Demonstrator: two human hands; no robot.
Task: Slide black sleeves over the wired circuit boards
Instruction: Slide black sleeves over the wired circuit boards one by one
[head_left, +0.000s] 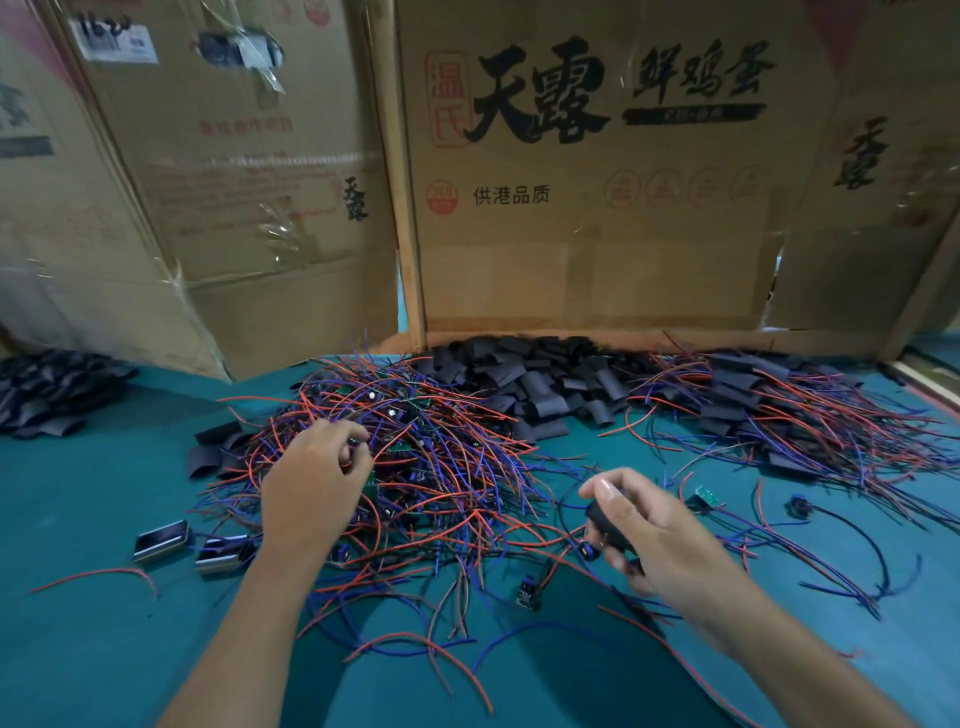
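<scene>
A tangled heap of wired circuit boards (431, 457) with red, blue and purple leads covers the middle of the green table (93, 499). My left hand (311, 478) reaches into the heap's left side, fingers curled and pinching a small part among the wires. My right hand (644, 535) hovers to the right of the heap and grips a black sleeve (605, 525) between thumb and fingers. Behind the heap lies a pile of loose black sleeves (535, 379). At the far right lies a pile of sleeved boards (769, 405). A single bare green board (709, 496) rests right of my right hand.
Cardboard boxes (587, 171) wall off the back of the table. More black sleeves (47, 389) are stacked at the far left. Two small metal-edged pieces (161, 540) lie left of my left forearm. Loose wires trail toward the table's near edge.
</scene>
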